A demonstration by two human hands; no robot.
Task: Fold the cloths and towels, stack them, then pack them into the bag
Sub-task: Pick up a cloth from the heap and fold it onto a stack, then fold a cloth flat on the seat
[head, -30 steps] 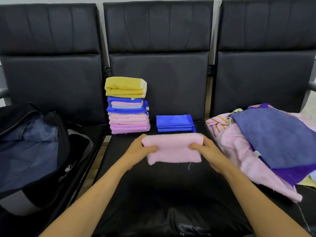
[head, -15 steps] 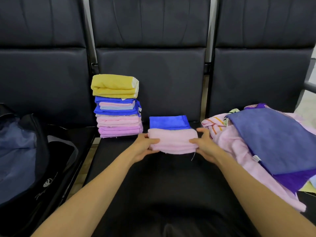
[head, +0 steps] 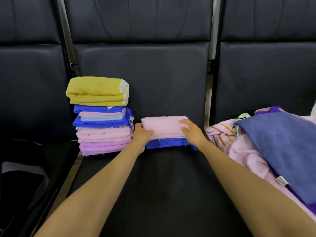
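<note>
folded pale-pink terry towel (head: pixel 164 126) lay flat atop folded blue cloth (head: pixel 166 144) | left hand (head: pixel 142 135) gripped its left end | right hand (head: pixel 191 132) gripped its right end

both arms stretch forward; left hand (head: pixel 142 136) and right hand (head: pixel 192 132) pinch the ends of the pink towel (head: pixel 165 126).

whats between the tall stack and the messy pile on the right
Head view: a folded pink towel on a folded blue cloth, held by the left hand and right hand.
</note>
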